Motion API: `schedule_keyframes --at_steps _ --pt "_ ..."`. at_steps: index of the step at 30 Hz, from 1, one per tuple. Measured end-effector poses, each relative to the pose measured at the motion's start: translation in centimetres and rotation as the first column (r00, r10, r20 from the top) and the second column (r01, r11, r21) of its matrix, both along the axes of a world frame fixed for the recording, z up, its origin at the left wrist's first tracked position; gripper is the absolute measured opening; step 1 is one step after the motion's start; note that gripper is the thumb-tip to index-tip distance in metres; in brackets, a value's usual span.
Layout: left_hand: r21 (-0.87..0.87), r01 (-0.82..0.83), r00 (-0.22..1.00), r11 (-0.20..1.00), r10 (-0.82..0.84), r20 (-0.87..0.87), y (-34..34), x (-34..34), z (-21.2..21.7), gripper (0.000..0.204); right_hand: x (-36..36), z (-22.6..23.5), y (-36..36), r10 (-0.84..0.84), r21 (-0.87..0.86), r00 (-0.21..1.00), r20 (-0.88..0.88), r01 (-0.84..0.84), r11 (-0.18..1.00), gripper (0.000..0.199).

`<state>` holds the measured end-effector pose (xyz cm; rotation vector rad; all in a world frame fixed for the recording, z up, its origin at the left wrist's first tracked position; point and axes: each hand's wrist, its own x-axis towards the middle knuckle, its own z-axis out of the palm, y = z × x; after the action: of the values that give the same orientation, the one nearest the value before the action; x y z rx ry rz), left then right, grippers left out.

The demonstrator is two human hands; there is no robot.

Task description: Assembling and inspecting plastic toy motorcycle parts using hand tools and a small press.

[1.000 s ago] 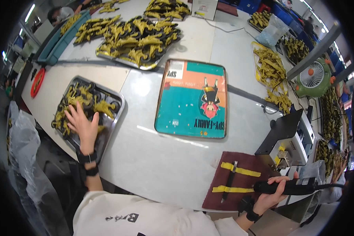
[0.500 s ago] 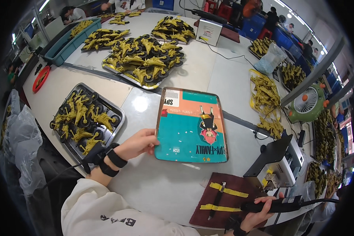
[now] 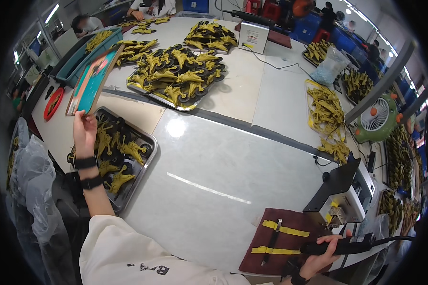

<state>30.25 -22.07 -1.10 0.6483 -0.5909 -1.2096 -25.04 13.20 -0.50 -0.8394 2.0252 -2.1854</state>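
Raised at the left, my left hand (image 3: 85, 130) grips the near end of a rectangular tray (image 3: 91, 83) with a teal and orange cartoon print. The tray is tilted and blurred, close to a teal bin (image 3: 64, 71). Below my left forearm is a metal tray (image 3: 153, 142) of yellow parts with black wheels (image 3: 121, 179). At the lower right, my right hand (image 3: 321, 256) is wrapped round a black corded electric screwdriver (image 3: 349, 245). It is over the edge of a maroon cloth (image 3: 257, 259), where yellow tape strips cross a slim dark tool (image 3: 272, 242).
Behind stands a heaped tray of yellow parts (image 3: 178, 76). A white device with a black plate (image 3: 342, 204) and a green fan (image 3: 376, 118) stand at the right. A red dish (image 3: 53, 103) is at the far left, with plastic sheeting (image 3: 40, 180) below it. Other people sit farther back.
My left hand has carried the printed tray from the middle of the table up to the far left and tilted it. My right hand still holds the screwdriver.
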Motion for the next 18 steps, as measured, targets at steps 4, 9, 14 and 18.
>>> schedule_keyframes --at_steps 4,9,14,18 --pt "0.18 -0.263 0.964 0.948 0.266 0.012 -8.9 7.4 -4.8 0.016 0.8 0.4 -0.2 -0.038 -0.008 0.999 0.006 0.038 0.999 0.056" --pt "0.213 -0.264 0.953 0.941 0.22 0.209 -17.0 20.8 -4.8 0.015 -1.5 -0.5 0.9 0.013 -0.005 0.996 0.093 -0.013 1.0 0.054" --pt "0.279 -0.103 0.96 0.955 0.022 0.279 -11.4 -1.1 -1.5 0.07 0.2 0.5 -0.2 -0.091 -0.054 0.996 0.027 0.092 0.994 0.053" --pt "0.345 0.228 0.799 0.91 -0.378 0.467 -5.6 -11.0 -2.7 0.063 0.1 0.0 -0.5 -0.037 -0.054 0.998 0.047 0.04 0.998 0.054"
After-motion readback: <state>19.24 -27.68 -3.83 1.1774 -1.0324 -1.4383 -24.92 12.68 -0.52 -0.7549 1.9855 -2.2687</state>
